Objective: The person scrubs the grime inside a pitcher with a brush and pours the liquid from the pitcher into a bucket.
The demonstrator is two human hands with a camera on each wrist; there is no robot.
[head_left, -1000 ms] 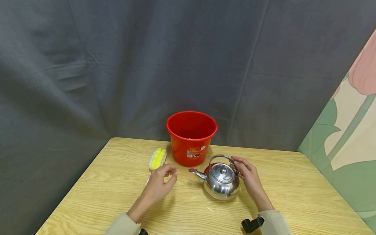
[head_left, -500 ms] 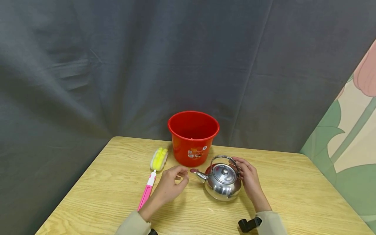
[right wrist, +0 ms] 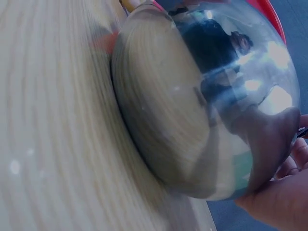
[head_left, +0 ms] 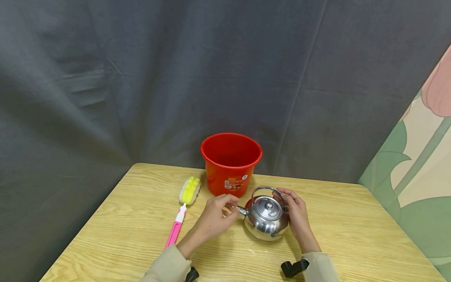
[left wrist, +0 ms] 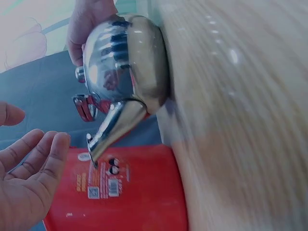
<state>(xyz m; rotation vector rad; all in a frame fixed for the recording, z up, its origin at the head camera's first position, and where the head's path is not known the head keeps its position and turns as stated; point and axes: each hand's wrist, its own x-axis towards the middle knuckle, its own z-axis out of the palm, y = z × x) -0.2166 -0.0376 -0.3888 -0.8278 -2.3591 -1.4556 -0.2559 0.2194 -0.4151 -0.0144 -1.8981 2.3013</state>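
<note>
A shiny steel kettle [head_left: 264, 231] stands upright on the table, lid on and arched handle raised, its spout pointing left. My right hand [head_left: 297, 213] holds it from the right, fingers at the handle's base; the right wrist view shows the thumb [right wrist: 269, 204] against the round body. My left hand [head_left: 215, 217] hovers at the spout, overlapping its tip in the head view. From the left wrist, a gap shows between the loosely bent fingers [left wrist: 57, 149] and the spout [left wrist: 115, 127], with nothing in that hand.
Behind the kettle stands a red bucket [head_left: 225, 178] with a printed label. A brush with a yellow and white sponge head [head_left: 190, 191] and pink handle [head_left: 174, 233] lies left of it on the wooden table [head_left: 119, 219]. A dark curtain [head_left: 211, 78] hangs behind.
My left hand has moved right from near the brush to the kettle's spout, uncovering the brush's pink handle. The right hand and the kettle have stayed in place.
</note>
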